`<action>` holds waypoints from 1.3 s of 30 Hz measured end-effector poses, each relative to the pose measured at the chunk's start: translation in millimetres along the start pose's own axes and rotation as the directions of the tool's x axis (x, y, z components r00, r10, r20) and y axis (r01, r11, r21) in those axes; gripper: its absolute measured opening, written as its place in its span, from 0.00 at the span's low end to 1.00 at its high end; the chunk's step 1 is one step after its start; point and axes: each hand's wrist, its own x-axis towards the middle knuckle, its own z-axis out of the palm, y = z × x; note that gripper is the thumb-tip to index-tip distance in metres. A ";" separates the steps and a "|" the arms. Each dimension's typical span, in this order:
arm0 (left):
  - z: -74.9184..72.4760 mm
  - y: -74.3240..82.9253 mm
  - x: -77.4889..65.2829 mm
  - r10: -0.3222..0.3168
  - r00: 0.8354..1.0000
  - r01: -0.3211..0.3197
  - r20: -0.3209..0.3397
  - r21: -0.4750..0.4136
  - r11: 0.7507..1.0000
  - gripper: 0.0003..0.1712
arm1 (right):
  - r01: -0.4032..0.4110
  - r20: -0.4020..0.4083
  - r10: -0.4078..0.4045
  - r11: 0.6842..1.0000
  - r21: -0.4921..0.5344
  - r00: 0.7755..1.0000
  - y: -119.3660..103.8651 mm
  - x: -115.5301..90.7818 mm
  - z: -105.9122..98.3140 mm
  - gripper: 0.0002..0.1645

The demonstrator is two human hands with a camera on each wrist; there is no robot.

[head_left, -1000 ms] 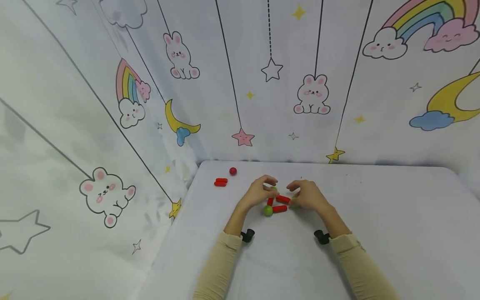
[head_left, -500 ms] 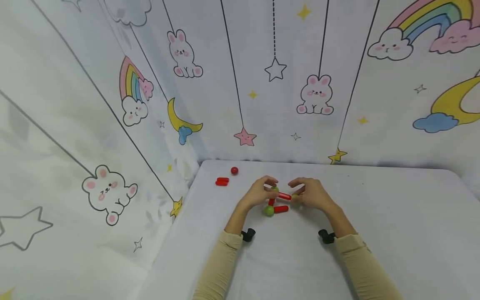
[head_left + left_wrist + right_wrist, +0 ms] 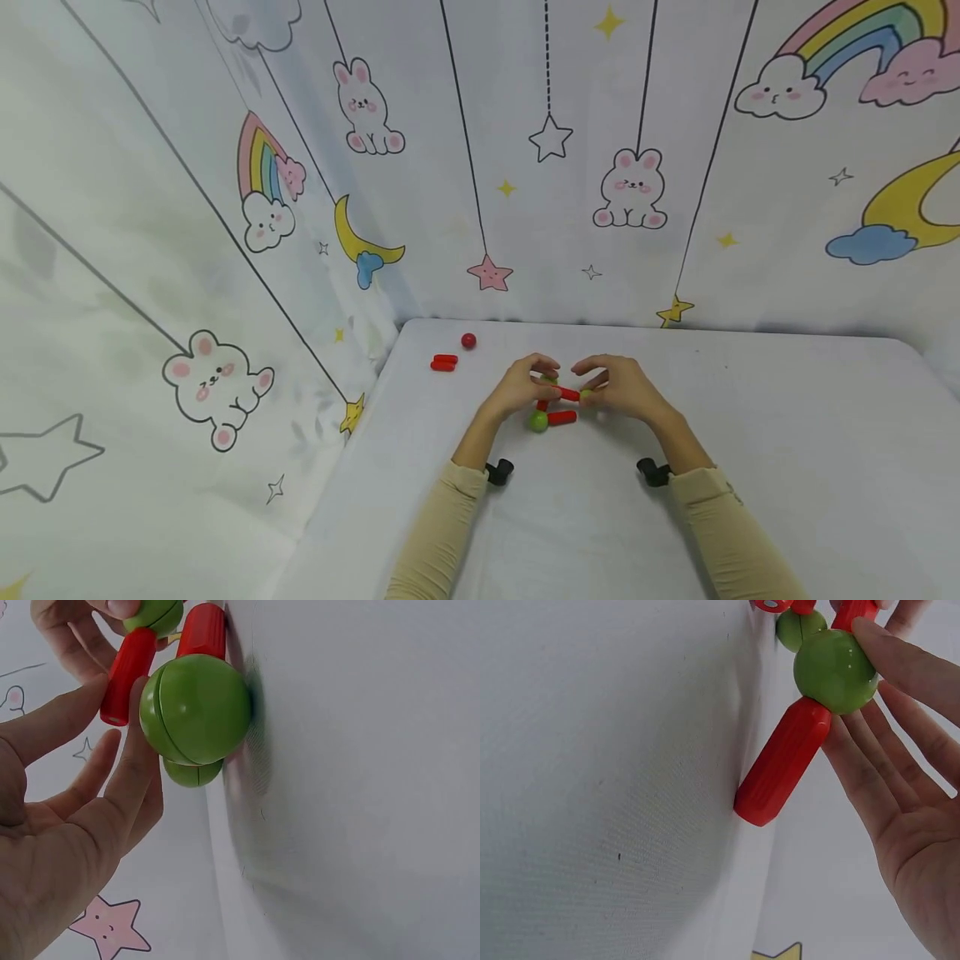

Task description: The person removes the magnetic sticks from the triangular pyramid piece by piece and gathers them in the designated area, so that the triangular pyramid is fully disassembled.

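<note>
My left hand (image 3: 521,387) pinches a red rod (image 3: 127,679) between thumb and finger. My right hand (image 3: 622,390) holds a green ball (image 3: 835,671) by thumb and fingers, against the far end of that rod. Another red rod (image 3: 784,761) sticks out of the held ball, slanting toward the tabletop. Close by the left fingers, a larger-looking green ball (image 3: 195,709) sits at the table with a red rod (image 3: 202,630) joined to it. One more green ball (image 3: 193,772) shows partly behind it. In the head view, the left fingers partly cover the far ball (image 3: 550,381).
Two red rods (image 3: 444,362) lie side by side at the table's far left, with a red ball (image 3: 468,341) beyond them. The white table (image 3: 750,433) ends at a cloth backdrop (image 3: 555,242) printed with cartoon figures.
The red rod in my left hand has risen slightly. My right hand has brought its green ball to the rod's end, where a gap showed before.
</note>
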 end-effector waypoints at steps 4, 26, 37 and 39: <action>1.9 0.1 0.5 -0.002 1.000 0.002 -0.028 -0.017 1.000 0.28 | 0.006 0.016 -0.006 1.000 0.008 1.000 1.2 0.4 0.8 0.32; -26.3 -1.5 -8.9 -0.071 0.995 0.071 -0.066 -0.011 0.997 0.27 | 0.045 0.045 -0.041 0.994 -0.100 0.998 0.0 3.1 12.9 0.29; -67.6 -4.3 -21.9 -0.100 0.983 0.088 -0.157 -0.080 0.993 0.27 | 0.010 0.012 -0.008 0.994 -0.111 1.000 8.2 2.5 8.3 0.30; -72.4 -5.9 -23.9 -0.108 0.979 0.099 -0.174 -0.055 0.994 0.27 | 0.006 0.019 -0.004 0.993 -0.114 1.000 7.7 3.6 10.0 0.30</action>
